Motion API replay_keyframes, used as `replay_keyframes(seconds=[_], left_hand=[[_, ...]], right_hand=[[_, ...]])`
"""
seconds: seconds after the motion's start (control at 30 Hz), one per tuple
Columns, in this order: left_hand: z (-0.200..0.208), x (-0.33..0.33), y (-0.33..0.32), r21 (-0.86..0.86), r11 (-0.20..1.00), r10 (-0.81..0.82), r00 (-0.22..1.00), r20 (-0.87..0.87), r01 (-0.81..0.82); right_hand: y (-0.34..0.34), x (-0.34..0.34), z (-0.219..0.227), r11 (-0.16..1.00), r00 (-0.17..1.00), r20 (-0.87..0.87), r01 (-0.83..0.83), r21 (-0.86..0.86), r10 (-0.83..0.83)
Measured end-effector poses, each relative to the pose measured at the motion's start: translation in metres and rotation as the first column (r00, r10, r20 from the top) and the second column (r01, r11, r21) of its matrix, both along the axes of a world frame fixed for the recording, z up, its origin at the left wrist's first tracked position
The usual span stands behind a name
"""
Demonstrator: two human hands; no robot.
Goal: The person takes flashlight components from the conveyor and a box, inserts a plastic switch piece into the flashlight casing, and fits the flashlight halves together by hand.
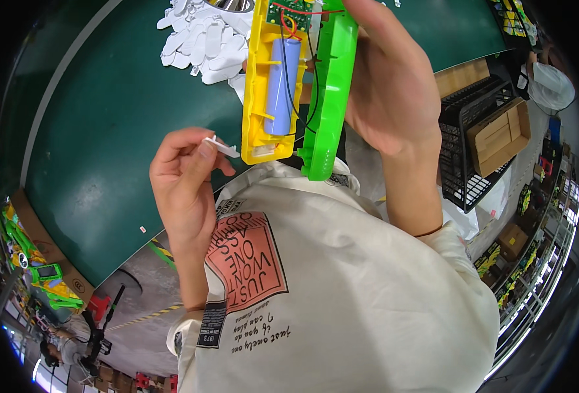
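Note:
My left hand [186,173] pinches a small white plastic piece [222,147] between thumb and fingers, just left of a yellow housing half [253,111]. In that yellow shell lies a violet-blue cylindrical battery cell [283,88], with a green circuit board [296,14] above it. Red and black wires run from the board area across the opening toward a green housing half [332,92], which stands beside the yellow one. My right hand [394,85] grips the opened housing from the right; most of its fingers are hidden behind the shells.
On the green tabletop [99,124] lies a heap of white plastic pieces [211,46], with a shiny reflector [233,5] at its far side. A box [43,242] of green and yellow lamps stands at left. Rightward are a black crate [456,144] and a cardboard tray [499,137].

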State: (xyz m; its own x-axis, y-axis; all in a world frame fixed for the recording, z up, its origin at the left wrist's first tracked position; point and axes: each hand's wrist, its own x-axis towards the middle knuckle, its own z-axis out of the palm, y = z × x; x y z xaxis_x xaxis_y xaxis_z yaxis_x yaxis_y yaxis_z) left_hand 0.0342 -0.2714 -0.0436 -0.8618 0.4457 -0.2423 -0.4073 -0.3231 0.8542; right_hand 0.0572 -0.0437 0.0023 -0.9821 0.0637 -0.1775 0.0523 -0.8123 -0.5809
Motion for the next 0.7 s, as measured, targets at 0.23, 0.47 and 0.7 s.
replay_keyframes(seconds=[0.23,0.47,0.7], left_hand=[[0.012,0.017,0.008,-0.016,0.991,0.129,0.990,-0.062,-0.130],[0.017,0.021,0.010,-0.006,0.985,0.169,0.981,-0.097,-0.171],[0.019,0.024,0.014,-0.071,0.984,0.158,0.984,-0.079,-0.164]], right_hand=[[-0.005,-0.002,0.000,0.999,0.999,0.034,0.018,-0.042,-0.016],[-0.008,-0.005,0.001,0.998,0.998,0.038,0.057,0.024,-0.058],[-0.009,-0.007,-0.004,0.998,0.998,0.003,0.060,0.027,-0.060]])
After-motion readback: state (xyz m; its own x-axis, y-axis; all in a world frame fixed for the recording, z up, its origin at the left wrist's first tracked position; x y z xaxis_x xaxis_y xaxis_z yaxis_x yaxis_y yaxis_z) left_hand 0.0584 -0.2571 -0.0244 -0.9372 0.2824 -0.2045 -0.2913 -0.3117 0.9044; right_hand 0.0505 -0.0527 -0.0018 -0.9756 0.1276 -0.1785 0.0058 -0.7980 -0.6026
